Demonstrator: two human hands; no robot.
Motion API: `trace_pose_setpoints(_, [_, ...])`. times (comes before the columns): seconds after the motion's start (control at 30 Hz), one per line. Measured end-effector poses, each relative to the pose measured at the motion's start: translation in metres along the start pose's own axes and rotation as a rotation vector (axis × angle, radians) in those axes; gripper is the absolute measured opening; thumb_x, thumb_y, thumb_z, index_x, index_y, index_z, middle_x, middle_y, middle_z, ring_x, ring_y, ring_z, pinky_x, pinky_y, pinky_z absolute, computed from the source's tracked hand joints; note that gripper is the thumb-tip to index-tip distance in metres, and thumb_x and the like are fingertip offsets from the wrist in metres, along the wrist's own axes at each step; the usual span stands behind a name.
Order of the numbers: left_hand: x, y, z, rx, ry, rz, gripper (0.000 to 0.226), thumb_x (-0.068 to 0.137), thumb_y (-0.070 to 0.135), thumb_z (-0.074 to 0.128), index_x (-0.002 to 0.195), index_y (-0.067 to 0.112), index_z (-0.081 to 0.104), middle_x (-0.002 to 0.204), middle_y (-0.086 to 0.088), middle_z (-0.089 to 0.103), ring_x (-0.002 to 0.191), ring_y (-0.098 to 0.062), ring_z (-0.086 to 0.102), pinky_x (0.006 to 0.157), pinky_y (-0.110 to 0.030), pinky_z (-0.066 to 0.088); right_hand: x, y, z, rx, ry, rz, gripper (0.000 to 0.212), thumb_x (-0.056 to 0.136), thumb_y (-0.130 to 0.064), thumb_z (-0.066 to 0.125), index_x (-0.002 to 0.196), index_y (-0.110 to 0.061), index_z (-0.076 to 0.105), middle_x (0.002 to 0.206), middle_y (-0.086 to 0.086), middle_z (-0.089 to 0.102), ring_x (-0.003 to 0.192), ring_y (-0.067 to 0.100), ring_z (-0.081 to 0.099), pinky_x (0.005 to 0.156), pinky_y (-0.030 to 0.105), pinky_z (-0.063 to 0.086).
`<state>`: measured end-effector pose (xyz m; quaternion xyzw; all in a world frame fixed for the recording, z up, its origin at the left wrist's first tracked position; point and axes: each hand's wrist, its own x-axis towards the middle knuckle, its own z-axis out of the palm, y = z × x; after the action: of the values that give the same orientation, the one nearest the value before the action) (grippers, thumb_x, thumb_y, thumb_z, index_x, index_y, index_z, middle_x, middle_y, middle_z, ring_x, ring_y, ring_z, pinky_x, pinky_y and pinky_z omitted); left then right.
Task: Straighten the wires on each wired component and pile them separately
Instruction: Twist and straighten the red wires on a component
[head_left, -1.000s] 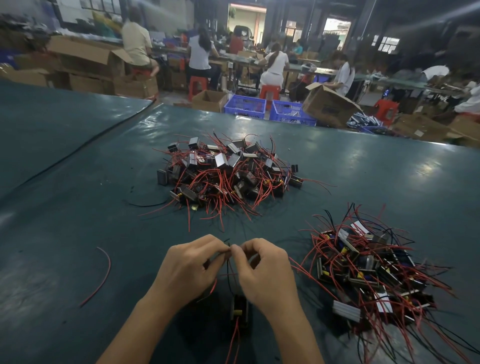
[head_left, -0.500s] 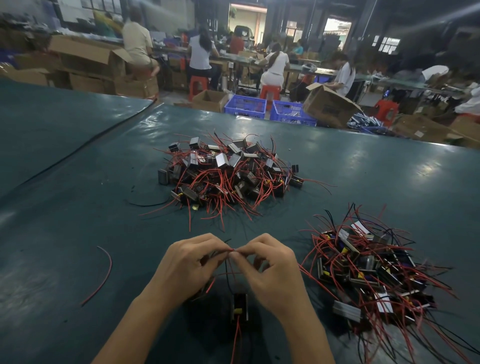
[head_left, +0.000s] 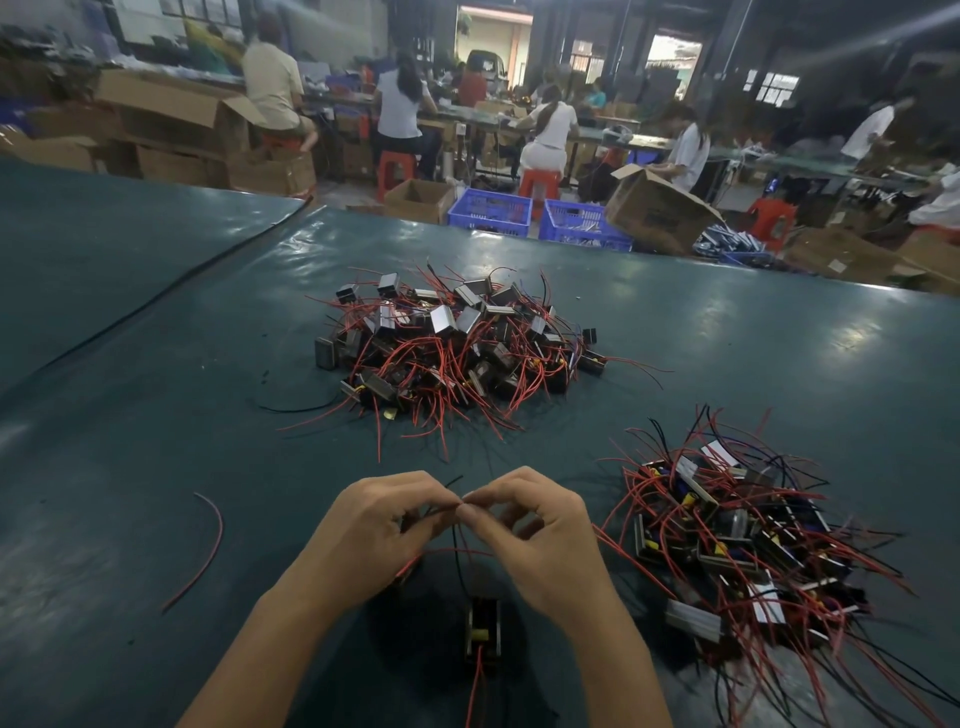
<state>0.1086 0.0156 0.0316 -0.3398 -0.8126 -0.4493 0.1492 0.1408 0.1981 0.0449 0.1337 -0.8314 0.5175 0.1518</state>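
A small black wired component (head_left: 483, 636) lies on the green table (head_left: 156, 415) between my forearms, its red and black wires running up to my fingers. My left hand (head_left: 374, 535) and my right hand (head_left: 540, 540) meet fingertip to fingertip above it, each pinching the component's wires. A pile of components with red wires (head_left: 452, 348) lies in the middle of the table. A second pile with red and black wires (head_left: 737, 551) lies to the right of my right hand.
A loose red wire (head_left: 205, 551) lies on the table to the left, and a loose black wire (head_left: 296, 408) lies near the middle pile. Beyond the far table edge stand blue crates (head_left: 491, 210), cardboard boxes (head_left: 657, 208) and seated people.
Both hands have shifted slightly up and away from me while keeping their pinch on the wires. The component has stayed in place on the table.
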Motion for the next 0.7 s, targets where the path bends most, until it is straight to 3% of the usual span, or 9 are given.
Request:
trace_pose_setpoints(0.1, [0.0,0.002,0.001,0.063,0.02,0.049,0.021,0.088,0.031,0.06,0.088,0.014,0.073,0.079,0.01,0.066,0.067,-0.01,0.062,0.058,-0.034,0.051,-0.001,-0.003,0.006,-0.079,0.08,0.025,0.007,0.08,-0.038,0.071,0.076,-0.032,0.069,0.076,-0.016,0.065,0.065,0.012,0.062,0.056,0.024,0.049])
trace_pose_setpoints(0.2, [0.001,0.005,0.005,0.144,0.046,0.112,0.022,0.09,0.03,0.059,0.087,0.012,0.073,0.081,0.009,0.067,0.068,-0.009,0.062,0.057,-0.03,0.051,0.0,-0.008,0.013,-0.107,0.136,0.252,0.02,0.075,-0.036,0.067,0.06,-0.024,0.064,0.063,-0.014,0.066,0.056,0.006,0.06,0.054,0.029,0.051])
trace_pose_setpoints(0.27, [0.0,0.006,0.008,0.168,0.057,0.137,0.022,0.092,0.029,0.059,0.088,0.013,0.074,0.084,0.008,0.069,0.071,-0.009,0.065,0.058,-0.029,0.052,0.003,-0.01,0.014,0.068,0.133,0.486,0.026,0.077,-0.022,0.067,0.054,-0.012,0.06,0.053,-0.003,0.061,0.051,0.01,0.058,0.048,0.029,0.046])
trace_pose_setpoints(0.33, [0.0,0.006,0.01,0.163,0.064,0.14,0.021,0.092,0.029,0.06,0.089,0.014,0.074,0.084,0.009,0.069,0.072,-0.009,0.065,0.059,-0.03,0.052,0.004,-0.012,0.011,0.338,0.106,0.697,0.026,0.081,-0.012,0.064,0.055,-0.012,0.061,0.05,-0.002,0.055,0.045,0.015,0.057,0.04,0.02,0.037])
trace_pose_setpoints(0.4, [0.0,0.006,0.011,0.152,0.074,0.135,0.02,0.092,0.029,0.062,0.088,0.014,0.075,0.084,0.009,0.069,0.072,-0.008,0.065,0.059,-0.03,0.052,0.003,-0.014,0.008,0.469,0.077,0.762,0.019,0.084,-0.01,0.063,0.066,-0.01,0.064,0.05,-0.005,0.055,0.044,0.013,0.058,0.039,0.016,0.035])
trace_pose_setpoints(0.5, [0.0,0.004,0.01,0.131,0.103,0.123,0.021,0.09,0.029,0.062,0.087,0.013,0.075,0.084,0.01,0.069,0.071,-0.006,0.065,0.06,-0.029,0.053,-0.001,-0.015,0.011,0.427,0.132,0.58,0.011,0.085,-0.01,0.069,0.076,-0.014,0.066,0.064,-0.004,0.067,0.053,0.013,0.064,0.04,0.02,0.041])
trace_pose_setpoints(0.57, [0.0,0.002,0.009,0.112,0.119,0.112,0.021,0.09,0.028,0.062,0.088,0.012,0.074,0.083,0.01,0.069,0.071,-0.005,0.064,0.059,-0.029,0.053,-0.003,-0.013,0.013,0.282,0.145,0.385,0.013,0.086,-0.012,0.071,0.078,-0.022,0.067,0.074,-0.005,0.071,0.063,0.011,0.066,0.05,0.023,0.049])
trace_pose_setpoints(0.63, [-0.001,0.001,0.009,0.092,0.13,0.101,0.02,0.09,0.028,0.061,0.088,0.012,0.074,0.083,0.011,0.068,0.07,-0.004,0.063,0.058,-0.029,0.052,-0.005,-0.009,0.013,0.115,0.108,0.21,0.018,0.087,-0.015,0.071,0.076,-0.03,0.067,0.077,-0.012,0.071,0.069,0.006,0.066,0.062,0.019,0.051])
trace_pose_setpoints(0.7, [-0.002,-0.001,0.009,0.07,0.131,0.09,0.018,0.089,0.028,0.062,0.089,0.014,0.074,0.082,0.012,0.068,0.068,-0.005,0.063,0.057,-0.03,0.052,-0.007,-0.006,0.01,0.007,0.091,0.118,0.021,0.088,-0.018,0.071,0.077,-0.036,0.066,0.077,-0.015,0.069,0.072,0.004,0.064,0.062,0.012,0.046])
